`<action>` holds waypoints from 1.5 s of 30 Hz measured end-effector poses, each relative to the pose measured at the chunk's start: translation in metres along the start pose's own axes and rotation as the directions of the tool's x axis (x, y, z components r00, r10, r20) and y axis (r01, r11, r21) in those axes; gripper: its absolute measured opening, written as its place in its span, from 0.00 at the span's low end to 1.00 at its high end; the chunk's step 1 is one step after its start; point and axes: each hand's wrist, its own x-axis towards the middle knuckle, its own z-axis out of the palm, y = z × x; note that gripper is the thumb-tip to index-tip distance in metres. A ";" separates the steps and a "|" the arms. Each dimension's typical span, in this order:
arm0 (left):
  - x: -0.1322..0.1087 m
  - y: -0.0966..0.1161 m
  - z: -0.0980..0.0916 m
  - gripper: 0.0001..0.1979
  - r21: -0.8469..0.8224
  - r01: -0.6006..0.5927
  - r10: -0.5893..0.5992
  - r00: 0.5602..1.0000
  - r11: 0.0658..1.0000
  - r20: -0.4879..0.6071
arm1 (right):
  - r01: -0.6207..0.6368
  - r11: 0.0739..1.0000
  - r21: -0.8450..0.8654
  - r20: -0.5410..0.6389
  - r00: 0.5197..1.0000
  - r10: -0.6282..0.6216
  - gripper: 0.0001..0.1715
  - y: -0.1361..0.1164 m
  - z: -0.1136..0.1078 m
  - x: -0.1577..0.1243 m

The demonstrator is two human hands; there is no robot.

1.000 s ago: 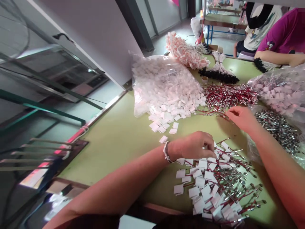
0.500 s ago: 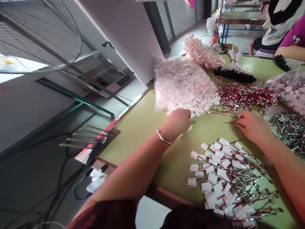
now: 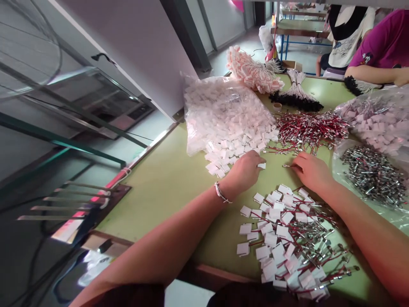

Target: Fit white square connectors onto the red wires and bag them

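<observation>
My left hand (image 3: 245, 171) is closed on a small white plastic connector housing (image 3: 261, 165), which sticks out past the fingertips. Just beyond that hand, loose white housings (image 3: 220, 164) spill from a clear plastic bag (image 3: 194, 132). My right hand (image 3: 311, 170) pinches a short red wire (image 3: 288, 166), its metal terminal end pointing left toward the housing. The two pieces are apart. Behind the right hand lies a heap of red wires with metal terminals (image 3: 311, 130). Nearer me is a pile of white housings fitted with red wires (image 3: 283, 231).
Right of my right arm, a clear bag holds dark metal parts (image 3: 373, 175), with another bag of white housings (image 3: 380, 123) behind. Bundled white cables (image 3: 296, 87) and pinkish bundles (image 3: 252, 70) lie farther back. A pronged rack (image 3: 105, 200) is on the left table edge. Other people (image 3: 380, 49) sit at the far right.
My left hand has come away from the loose housings with one housing in its fingers. My right hand has drawn a red wire off the heap toward the left hand. The view has shifted right.
</observation>
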 end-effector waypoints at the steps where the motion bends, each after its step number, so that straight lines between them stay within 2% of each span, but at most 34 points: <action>1: 0.002 0.001 0.002 0.11 -0.051 -0.017 0.015 1.000 0.999 -0.024 | -0.002 0.999 0.042 -0.019 1.000 0.003 0.08 0.000 -0.001 -0.001; 4: 0.005 0.006 0.006 0.08 -0.214 -0.078 0.064 0.995 0.974 -0.072 | -0.021 0.986 0.165 -0.076 0.997 0.034 0.06 -0.001 -0.007 -0.006; 6: 0.005 0.010 0.007 0.06 -0.354 -0.056 0.034 0.997 0.934 -0.066 | -0.007 0.971 0.238 -0.102 0.994 0.033 0.07 -0.005 -0.011 -0.009; 8: 0.004 0.015 0.007 0.06 -0.553 0.027 -0.049 0.998 0.833 -0.026 | 0.019 0.943 0.332 -0.109 0.994 0.018 0.07 -0.009 -0.014 -0.012; 11: 0.002 0.019 0.005 0.09 -0.789 0.143 -0.133 0.988 0.597 0.079 | 0.003 0.872 0.490 -0.074 0.997 0.038 0.09 -0.017 -0.015 -0.016; 14: 0.000 0.020 0.004 0.10 -0.877 0.179 -0.120 0.983 0.445 0.140 | -0.088 0.807 0.584 0.020 0.995 0.094 0.10 -0.023 -0.016 -0.017; 17: -0.002 0.020 0.003 0.11 -0.907 0.177 -0.104 0.984 0.382 0.148 | -0.209 0.714 0.668 0.126 0.978 0.168 0.12 -0.027 -0.020 -0.017; 20: -0.002 0.019 0.003 0.10 -0.910 0.171 -0.124 0.983 0.376 0.134 | -0.254 0.610 0.750 0.177 0.967 0.184 0.12 -0.028 -0.024 -0.017; 22: -0.002 0.019 0.003 0.09 -0.897 0.172 -0.117 0.984 0.407 0.136 | -0.261 0.569 0.780 0.190 0.965 0.182 0.12 -0.028 -0.026 -0.017; 27: -0.005 0.021 0.004 0.09 -0.835 0.109 -0.103 0.993 0.539 0.064 | -0.351 0.566 0.746 0.273 0.936 0.222 0.10 -0.028 -0.026 -0.016; 29: -0.007 0.021 0.003 0.08 -0.769 0.017 -0.064 0.998 0.639 -0.030 | -0.404 0.562 0.722 0.330 0.914 0.235 0.10 -0.029 -0.027 -0.015; 31: -0.008 0.022 0.002 0.05 -0.659 -0.125 0.038 0.989 0.742 -0.144 | -0.460 0.537 0.708 0.404 0.886 0.227 0.10 -0.028 -0.028 -0.015; 33: -0.008 0.024 0.002 0.04 -0.572 -0.226 0.126 0.970 0.789 -0.210 | -0.478 0.493 0.727 0.440 0.876 0.200 0.09 -0.027 -0.029 -0.014; 34: -0.007 0.025 0.002 0.03 -0.572 -0.233 0.138 0.969 0.787 -0.204 | -0.465 0.477 0.746 0.439 0.882 0.173 0.09 -0.026 -0.029 -0.014; 36: -0.006 0.026 0.002 0.03 -0.650 -0.165 0.103 0.986 0.742 -0.134 | -0.411 0.484 0.773 0.413 0.904 0.110 0.08 -0.025 -0.030 -0.013; 39: -0.006 0.028 0.006 0.06 -0.799 -0.006 0.045 0.999 0.602 0.026 | -0.347 0.554 0.756 0.390 0.920 0.044 0.07 -0.025 -0.031 -0.012; 42: -0.008 0.029 0.011 0.09 -0.861 0.095 0.022 0.992 0.500 0.122 | -0.310 0.605 0.734 0.374 0.927 0.021 0.07 -0.027 -0.031 -0.013; 45: -0.008 0.032 0.010 0.10 -0.838 0.106 0.017 0.991 0.535 0.136 | -0.277 0.689 0.670 0.338 0.940 0.050 0.09 -0.029 -0.029 -0.014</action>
